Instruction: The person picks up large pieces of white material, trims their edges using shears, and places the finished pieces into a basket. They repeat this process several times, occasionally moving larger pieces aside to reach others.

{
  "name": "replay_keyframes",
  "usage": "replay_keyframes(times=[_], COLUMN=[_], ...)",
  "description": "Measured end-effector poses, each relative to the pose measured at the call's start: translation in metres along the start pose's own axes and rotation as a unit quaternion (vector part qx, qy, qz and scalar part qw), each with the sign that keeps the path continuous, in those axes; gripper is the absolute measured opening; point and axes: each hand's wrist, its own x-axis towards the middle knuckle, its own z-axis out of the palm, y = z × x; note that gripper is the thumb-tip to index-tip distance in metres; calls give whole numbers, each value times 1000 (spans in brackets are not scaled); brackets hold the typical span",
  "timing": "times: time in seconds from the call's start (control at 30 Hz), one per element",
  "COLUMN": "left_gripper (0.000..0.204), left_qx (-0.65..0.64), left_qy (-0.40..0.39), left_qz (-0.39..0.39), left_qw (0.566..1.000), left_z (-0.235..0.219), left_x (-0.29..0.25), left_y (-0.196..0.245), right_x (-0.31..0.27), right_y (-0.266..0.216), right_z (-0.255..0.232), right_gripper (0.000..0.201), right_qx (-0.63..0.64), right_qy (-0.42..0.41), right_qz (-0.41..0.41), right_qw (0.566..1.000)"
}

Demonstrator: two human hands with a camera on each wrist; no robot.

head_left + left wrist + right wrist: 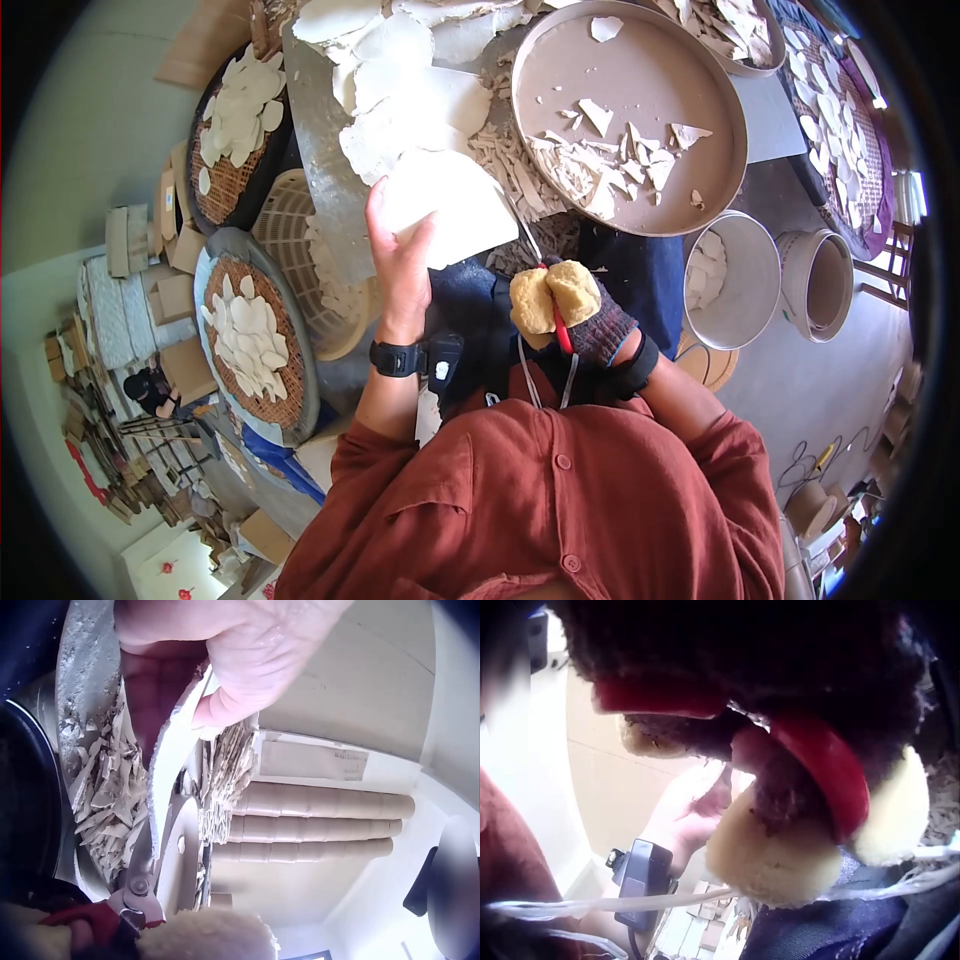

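Observation:
A thin white sheet with a curved edge [450,205] is pinched between thumb and fingers of my left hand [400,275]. My right hand [608,328], in a dark knitted glove, grips red-handled shears [563,330] with yellow foam pads [574,290] around them. The shears' metal blades lie along the sheet's right edge. In the left wrist view the sheet [169,754] stands edge-on, its lower end at the blades above the pivot [139,886]; whether they touch is unclear. The right wrist view has the red handle [829,772] inside the gloved grip; some fingers are hidden.
Broken white scraps [520,175] and more sheets [395,50] lie on the metal surface [325,150]. A large round tray [630,90] holds fragments at the upper right. Round woven trays [290,345] of oval pieces, a plastic basket [285,215] and a white bucket [745,290] stand around.

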Motion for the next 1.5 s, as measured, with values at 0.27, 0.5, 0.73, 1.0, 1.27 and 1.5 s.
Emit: replay_keyframes(times=[0.27,0.5,0.73,1.0,1.27,1.5], left_gripper=[65,64,64,63,68,71], left_qx=[27,31,25,-23,-36,25], left_qy=[-54,-34,-58,-83,-100,38], left_qz=[-24,-8,-38,-87,-124,-45], left_qw=[998,999,997,993,987,998], left_z=[2,0,-2,-2,-2,19], left_x=[1,0,2,5,4,-33], left_y=[13,6,7,8,10,-3], right_x=[7,8,7,0,11,12], right_y=[4,19,10,20,-2,6], right_z=[-14,-34,-28,-24,-24,-22], right_gripper=[30,30,27,43,36,44], right_qx=[21,-338,-390,-280,-271,-254], right_qy=[51,49,-17,42,52,78], right_qz=[64,-12,-76,-26,23,2], right_qw=[996,940,917,959,961,964])
